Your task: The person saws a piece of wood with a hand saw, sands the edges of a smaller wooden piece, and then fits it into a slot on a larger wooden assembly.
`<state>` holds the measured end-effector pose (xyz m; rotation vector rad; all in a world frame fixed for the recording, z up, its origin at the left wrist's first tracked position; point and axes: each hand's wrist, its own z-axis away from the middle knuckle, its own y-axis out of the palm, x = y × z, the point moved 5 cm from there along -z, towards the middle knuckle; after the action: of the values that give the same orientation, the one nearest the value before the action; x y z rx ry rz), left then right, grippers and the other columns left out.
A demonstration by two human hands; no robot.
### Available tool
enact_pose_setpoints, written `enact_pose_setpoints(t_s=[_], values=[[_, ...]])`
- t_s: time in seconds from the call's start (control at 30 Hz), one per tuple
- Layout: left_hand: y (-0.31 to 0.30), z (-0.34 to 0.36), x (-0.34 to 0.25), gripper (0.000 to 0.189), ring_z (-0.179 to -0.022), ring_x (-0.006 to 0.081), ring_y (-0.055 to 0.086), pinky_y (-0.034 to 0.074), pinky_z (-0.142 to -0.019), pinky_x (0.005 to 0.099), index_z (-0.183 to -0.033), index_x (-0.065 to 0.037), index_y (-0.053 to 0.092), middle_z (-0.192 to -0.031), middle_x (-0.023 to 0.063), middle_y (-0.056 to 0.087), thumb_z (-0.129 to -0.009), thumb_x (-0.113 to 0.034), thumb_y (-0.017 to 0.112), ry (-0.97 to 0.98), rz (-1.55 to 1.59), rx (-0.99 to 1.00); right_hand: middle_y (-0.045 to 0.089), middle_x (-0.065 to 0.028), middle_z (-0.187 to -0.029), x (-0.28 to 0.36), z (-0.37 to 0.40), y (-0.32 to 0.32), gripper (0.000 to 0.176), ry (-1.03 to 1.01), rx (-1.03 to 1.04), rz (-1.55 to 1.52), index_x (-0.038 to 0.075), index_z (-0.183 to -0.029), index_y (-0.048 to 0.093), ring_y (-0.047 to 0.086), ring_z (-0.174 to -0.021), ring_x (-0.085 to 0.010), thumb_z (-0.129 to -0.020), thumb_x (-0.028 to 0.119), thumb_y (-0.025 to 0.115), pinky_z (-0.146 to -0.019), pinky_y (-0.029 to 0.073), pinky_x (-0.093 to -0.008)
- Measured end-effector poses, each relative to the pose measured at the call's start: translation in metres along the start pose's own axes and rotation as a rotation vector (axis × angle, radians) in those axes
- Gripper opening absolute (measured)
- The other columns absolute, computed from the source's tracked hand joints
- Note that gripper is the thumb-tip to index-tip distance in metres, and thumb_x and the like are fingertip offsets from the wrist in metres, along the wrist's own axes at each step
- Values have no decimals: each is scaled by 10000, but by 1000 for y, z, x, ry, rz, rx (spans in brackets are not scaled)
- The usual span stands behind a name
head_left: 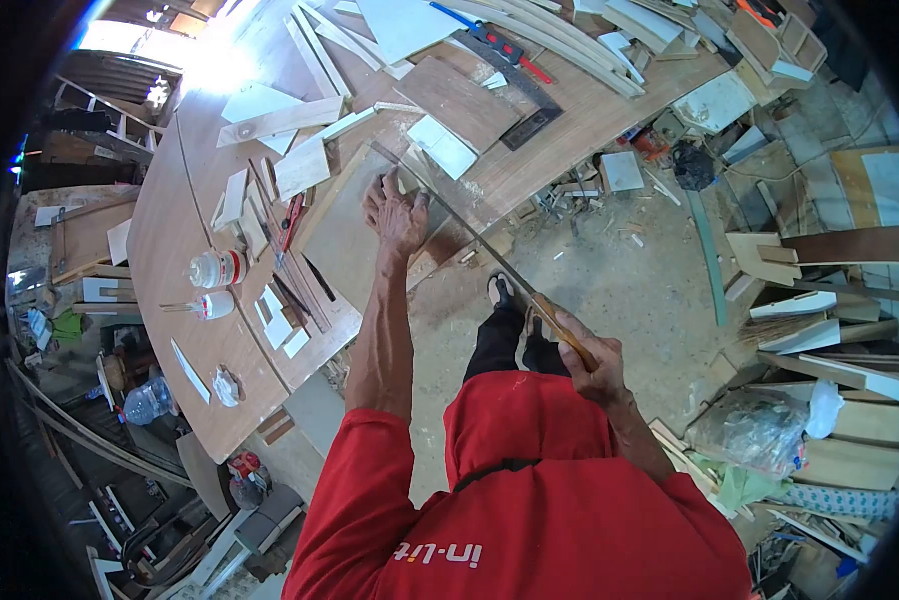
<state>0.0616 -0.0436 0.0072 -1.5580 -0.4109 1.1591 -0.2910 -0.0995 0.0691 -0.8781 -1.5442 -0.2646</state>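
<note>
My right hand (597,362) is closed round the wooden handle of a handsaw (499,262). The long thin blade runs up and left from the handle to the edge of the workbench. My left hand (397,212) presses down on a flat board (347,245) on the bench, its fingers bent close to the blade's far part. What lies under the fingers is hidden. Both forearms reach out of red sleeves. A small white piece (442,146) lies beyond the blade.
The wooden bench (159,290) holds white offcuts, red-handled pliers (291,222), glue bottles (217,268) and a blue and red tool (497,42). Wood scraps and a plastic bag (749,430) are at the right. My feet stand on the concrete floor (609,270).
</note>
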Motion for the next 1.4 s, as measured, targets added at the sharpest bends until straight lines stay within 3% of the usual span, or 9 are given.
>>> enact_pose_setpoints(t_s=[0.07,0.17,0.37,0.53,0.63,0.77,0.93,1.13,1.4], values=[[0,-1,1,702,-1351,413,199,176,-1076,572,-1419,-148,327,-1456,201,263,-819,-361,624,31,7,4,694,-184,-941,2,-3,-2,387,-52,-47,-6,7,-1235,585,667,-614,-229,-855,78,594,-590,538,-320],[-1,0,-1,697,-1348,410,204,175,-1077,569,-1418,-145,329,-1448,202,271,-822,-362,620,43,5,2,683,-200,-991,1,-10,4,383,123,76,-32,2,-1232,584,687,-672,-244,-856,73,592,-613,543,-325],[0,-1,2,700,-1343,403,212,176,-1081,556,-1416,-141,332,-1437,197,284,-818,-362,620,24,-1,5,680,-205,-992,3,0,-5,339,-29,-5,-13,-24,-1176,608,680,-664,-253,-855,87,598,-613,539,-333],[-1,-1,0,699,-1345,402,210,175,-1084,549,-1414,-143,336,-1437,204,282,-814,-360,622,37,1,-3,662,-207,-1087,-3,-11,1,315,164,112,-30,-34,-1150,615,692,-928,-279,-857,78,590,-785,555,-334],[0,-2,3,697,-1346,403,206,172,-1078,560,-1409,-142,340,-1441,201,277,-810,-359,623,29,5,-6,654,-210,-1114,6,2,-12,314,94,66,-41,-38,-1147,613,666,-1013,-287,-862,91,585,-837,544,-345],[2,0,3,702,-1350,408,196,165,-1070,575,-1406,-142,341,-1449,201,266,-804,-362,628,39,32,1,649,-211,-1124,7,1,-13,322,52,51,-32,-38,-1155,609,666,-1010,-287,-862,92,584,-829,542,-345],[0,0,0,705,-1350,409,192,165,-1068,576,-1410,-148,333,-1449,205,263,-806,-369,622,38,39,0,641,-201,-1155,4,-22,0,321,203,100,-103,-35,-1162,608,647,-1055,-290,-856,61,586,-872,525,-330],[2,-1,2,699,-1353,405,191,169,-1068,574,-1408,-143,333,-1448,205,264,-813,-371,621,34,11,2,642,-194,-1158,6,1,-12,342,101,81,-74,-25,-1190,596,657,-1040,-271,-864,76,584,-854,528,-315],[0,-1,1,690,-1350,415,194,174,-1073,573,-1402,-150,341,-1445,203,272,-815,-369,630,28,20,3,648,-193,-1149,4,-7,-8,357,168,94,-59,-35,-1203,585,661,-1032,-272,-861,66,590,-853,527,-312]])
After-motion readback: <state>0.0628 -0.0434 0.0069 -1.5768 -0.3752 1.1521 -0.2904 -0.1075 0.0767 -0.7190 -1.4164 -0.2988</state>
